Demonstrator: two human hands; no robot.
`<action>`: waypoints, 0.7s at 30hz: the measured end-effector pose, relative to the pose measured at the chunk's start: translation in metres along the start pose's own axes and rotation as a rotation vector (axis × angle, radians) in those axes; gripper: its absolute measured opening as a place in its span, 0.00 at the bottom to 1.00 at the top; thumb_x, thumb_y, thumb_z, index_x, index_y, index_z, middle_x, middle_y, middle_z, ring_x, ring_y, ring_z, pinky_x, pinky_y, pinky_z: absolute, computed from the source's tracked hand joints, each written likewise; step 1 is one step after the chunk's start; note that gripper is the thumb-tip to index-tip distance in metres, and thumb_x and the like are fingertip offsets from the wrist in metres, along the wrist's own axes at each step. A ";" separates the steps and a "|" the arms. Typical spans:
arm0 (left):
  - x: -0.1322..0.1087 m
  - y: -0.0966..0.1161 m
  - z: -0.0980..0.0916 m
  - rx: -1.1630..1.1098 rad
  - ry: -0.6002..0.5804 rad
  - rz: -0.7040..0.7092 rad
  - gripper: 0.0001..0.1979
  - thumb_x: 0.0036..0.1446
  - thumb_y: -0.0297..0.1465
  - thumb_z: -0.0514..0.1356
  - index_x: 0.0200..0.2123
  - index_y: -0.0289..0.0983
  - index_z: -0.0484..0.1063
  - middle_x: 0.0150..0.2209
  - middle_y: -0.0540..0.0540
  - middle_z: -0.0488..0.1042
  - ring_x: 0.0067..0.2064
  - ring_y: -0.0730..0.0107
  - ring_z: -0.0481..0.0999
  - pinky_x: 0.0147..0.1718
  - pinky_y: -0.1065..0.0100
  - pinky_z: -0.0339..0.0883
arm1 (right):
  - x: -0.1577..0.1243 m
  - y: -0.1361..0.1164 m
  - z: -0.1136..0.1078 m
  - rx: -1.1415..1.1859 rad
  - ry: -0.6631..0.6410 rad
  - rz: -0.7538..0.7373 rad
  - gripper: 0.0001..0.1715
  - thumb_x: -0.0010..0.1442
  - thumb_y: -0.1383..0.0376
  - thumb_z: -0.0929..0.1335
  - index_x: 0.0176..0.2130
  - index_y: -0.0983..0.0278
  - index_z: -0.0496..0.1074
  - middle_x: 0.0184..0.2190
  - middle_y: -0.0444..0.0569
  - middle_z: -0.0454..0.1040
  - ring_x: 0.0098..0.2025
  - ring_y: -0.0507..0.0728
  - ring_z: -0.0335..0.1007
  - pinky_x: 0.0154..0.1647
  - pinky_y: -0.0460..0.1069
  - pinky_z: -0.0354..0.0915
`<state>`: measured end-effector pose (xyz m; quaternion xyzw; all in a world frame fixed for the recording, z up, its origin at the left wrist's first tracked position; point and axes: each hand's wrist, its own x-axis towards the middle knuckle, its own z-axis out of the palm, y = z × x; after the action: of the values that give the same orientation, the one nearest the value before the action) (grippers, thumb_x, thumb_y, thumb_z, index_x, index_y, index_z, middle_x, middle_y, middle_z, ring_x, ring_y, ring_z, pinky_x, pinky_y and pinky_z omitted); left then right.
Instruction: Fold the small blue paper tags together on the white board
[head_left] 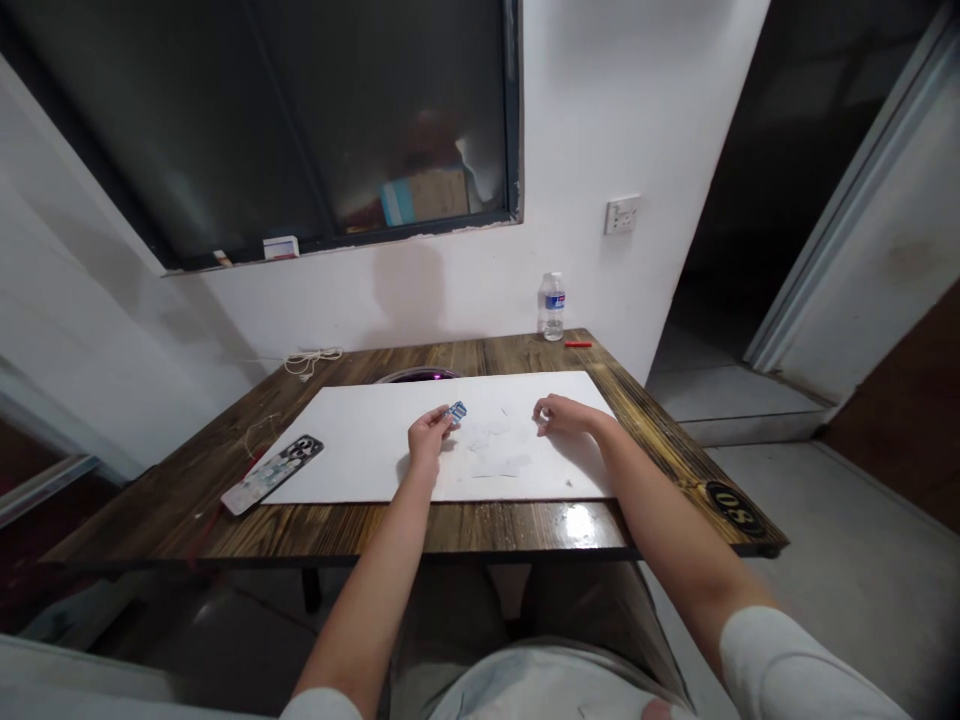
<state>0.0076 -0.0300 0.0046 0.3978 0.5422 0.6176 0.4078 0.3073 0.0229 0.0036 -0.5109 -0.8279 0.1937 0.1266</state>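
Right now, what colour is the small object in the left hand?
The small object is blue with pale markings, seen best in the head view.

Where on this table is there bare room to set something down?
On the white board, between the phone and your left hand; also the wood right of the board, between the red stick and your right forearm. Crowded: the back right corner, bottle beside that stick.

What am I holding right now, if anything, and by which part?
Your left hand holds a small blue-and-white item by its near end, between thumb and fingers. Nothing shows in your right hand, though something tiny could be hidden.
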 end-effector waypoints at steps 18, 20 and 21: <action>-0.001 0.003 0.002 -0.036 0.010 -0.006 0.19 0.39 0.32 0.70 0.39 0.36 0.79 0.37 0.43 0.81 0.30 0.69 0.80 0.26 0.75 0.64 | -0.003 -0.002 -0.005 0.014 -0.015 0.031 0.17 0.44 0.67 0.75 0.38 0.64 0.76 0.36 0.47 0.76 0.34 0.54 0.70 0.33 0.45 0.62; -0.001 0.003 0.002 -0.042 0.010 -0.005 0.19 0.39 0.32 0.70 0.39 0.36 0.79 0.37 0.43 0.81 0.30 0.70 0.80 0.26 0.76 0.64 | -0.004 -0.004 -0.006 0.025 -0.007 0.041 0.17 0.43 0.68 0.75 0.37 0.63 0.76 0.35 0.45 0.76 0.34 0.54 0.69 0.31 0.45 0.61; -0.001 0.002 0.001 -0.045 0.010 -0.004 0.19 0.39 0.31 0.70 0.39 0.36 0.79 0.37 0.43 0.81 0.30 0.70 0.80 0.25 0.76 0.64 | -0.004 -0.005 -0.006 0.032 -0.004 0.036 0.17 0.42 0.68 0.75 0.36 0.63 0.75 0.34 0.45 0.76 0.34 0.54 0.69 0.31 0.45 0.60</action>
<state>0.0092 -0.0310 0.0070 0.3844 0.5308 0.6309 0.4153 0.3078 0.0182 0.0109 -0.5231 -0.8157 0.2103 0.1297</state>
